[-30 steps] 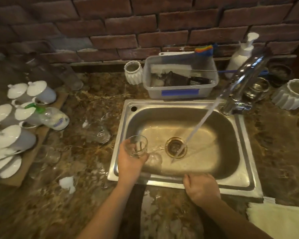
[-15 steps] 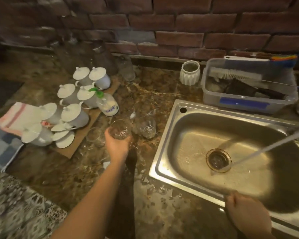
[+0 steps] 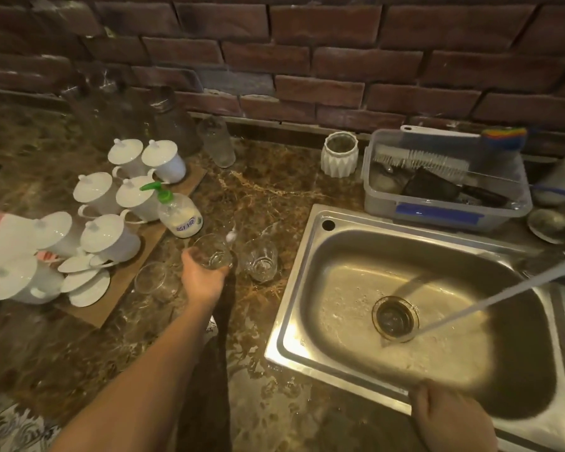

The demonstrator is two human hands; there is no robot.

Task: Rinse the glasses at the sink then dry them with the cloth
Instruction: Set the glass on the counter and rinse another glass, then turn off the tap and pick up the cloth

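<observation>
Carried left from the sink (image 3: pixel 294 282), my left hand (image 3: pixel 203 278) grips the upright glass (image 3: pixel 212 252) just beside another glass (image 3: pixel 261 261); my right hand (image 3: pixel 450 419) rests on the rim.

Red-brown brick wall (image 3: pixel 307 57) across top of frame, grey mortar lines. Dark brown marble-look stone counter (image 3: pixel 268 194) w/ pale tan veining, centre. Silver stainless steel sink (image 3: pixel 310 256) at right, dull gold-toned basin. White lidded ceramic cups (image 3: pixel 111 236) at left on a tan wooden board (image 3: pixel 124 282). Clear plastic soap bottle (image 3: pixel 180 215), green pump, cream liquid. Grey translucent plastic tub (image 3: pixel 447 208) upper right w/ blue tape strip; rainbow-striped handle (image 3: pixel 504 137) above it. White cloth w/ pink stripes (image 3: pixel 0 236) far left. White ribbed ceramic pot (image 3: pixel 339 154) top centre.
</observation>
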